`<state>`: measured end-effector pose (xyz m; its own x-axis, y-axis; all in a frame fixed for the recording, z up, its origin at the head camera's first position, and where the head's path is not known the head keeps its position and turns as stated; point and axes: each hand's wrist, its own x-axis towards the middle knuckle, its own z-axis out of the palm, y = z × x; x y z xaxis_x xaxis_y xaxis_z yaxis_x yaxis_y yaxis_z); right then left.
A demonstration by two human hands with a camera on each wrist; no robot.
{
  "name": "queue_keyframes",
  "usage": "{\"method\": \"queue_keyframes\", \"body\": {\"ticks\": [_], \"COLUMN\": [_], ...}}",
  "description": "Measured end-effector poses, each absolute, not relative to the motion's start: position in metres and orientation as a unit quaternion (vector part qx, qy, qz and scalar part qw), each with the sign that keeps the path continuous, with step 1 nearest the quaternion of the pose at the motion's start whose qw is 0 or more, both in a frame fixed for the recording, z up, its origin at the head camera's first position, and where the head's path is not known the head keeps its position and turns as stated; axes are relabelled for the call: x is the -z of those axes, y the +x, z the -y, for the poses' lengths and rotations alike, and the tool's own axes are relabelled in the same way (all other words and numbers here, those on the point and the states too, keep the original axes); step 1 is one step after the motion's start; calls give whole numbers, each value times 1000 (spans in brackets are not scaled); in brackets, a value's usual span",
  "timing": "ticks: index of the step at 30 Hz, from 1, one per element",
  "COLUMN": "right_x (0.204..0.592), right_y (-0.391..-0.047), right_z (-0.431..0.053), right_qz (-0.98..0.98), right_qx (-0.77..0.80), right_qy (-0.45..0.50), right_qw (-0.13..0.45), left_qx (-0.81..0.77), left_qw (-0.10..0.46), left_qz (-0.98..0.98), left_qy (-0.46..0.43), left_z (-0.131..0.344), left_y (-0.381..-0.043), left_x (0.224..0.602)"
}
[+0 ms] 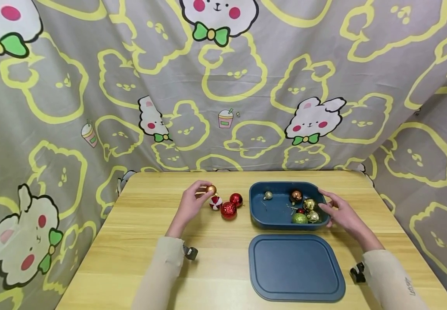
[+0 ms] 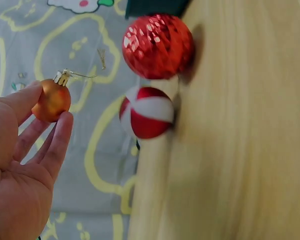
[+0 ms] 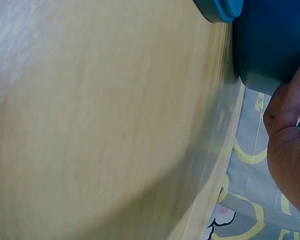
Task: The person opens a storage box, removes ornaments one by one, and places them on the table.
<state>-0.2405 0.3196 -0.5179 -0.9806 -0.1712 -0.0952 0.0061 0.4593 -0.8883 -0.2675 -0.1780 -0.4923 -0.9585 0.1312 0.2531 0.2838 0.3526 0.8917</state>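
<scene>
My left hand (image 1: 190, 204) pinches a small matte orange-gold Christmas bauble (image 2: 52, 102) between thumb and fingertips. Its gold cap and a thin wire loop show in the left wrist view. Close beside it are a red-and-white striped bauble (image 1: 215, 203), a faceted red bauble (image 1: 229, 210) and a shiny red bauble (image 1: 236, 199). On the other side, my right hand (image 1: 343, 212) grips the right end of a dark blue box (image 1: 277, 224), fingers at its rim. Inside lie several baubles, among them a green glittery one (image 1: 299, 218), a copper one (image 1: 296, 196) and a small pale one (image 1: 268, 195).
A dark blue lid (image 1: 297, 268) lies flat on the wooden table (image 1: 122, 258), in front of the box. Behind the table's far edge hangs a grey patterned curtain (image 1: 246, 142), which also runs down both sides.
</scene>
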Motion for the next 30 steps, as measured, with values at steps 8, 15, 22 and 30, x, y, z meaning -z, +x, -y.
{"method": "queue_keyframes", "body": {"ticks": [8, 15, 22, 30], "right_x": [520, 520, 521, 522], "right_y": [-241, -240, -241, -242], "right_z": [-320, -321, -321, -321], "right_qz": [-848, -849, -850, -851], "right_qx": [521, 519, 518, 517], "right_qy": [-44, -46, -50, -46], "right_qw": [87, 85, 80, 80], "left_qx": [541, 534, 515, 496], "left_qw": [57, 49, 40, 27], "left_qz": [833, 840, 853, 866], "left_qy": [-98, -86, -73, -62], "left_z": [194, 203, 208, 208], "left_y": [-265, -265, -265, -264], "left_x": [503, 510, 516, 520]}}
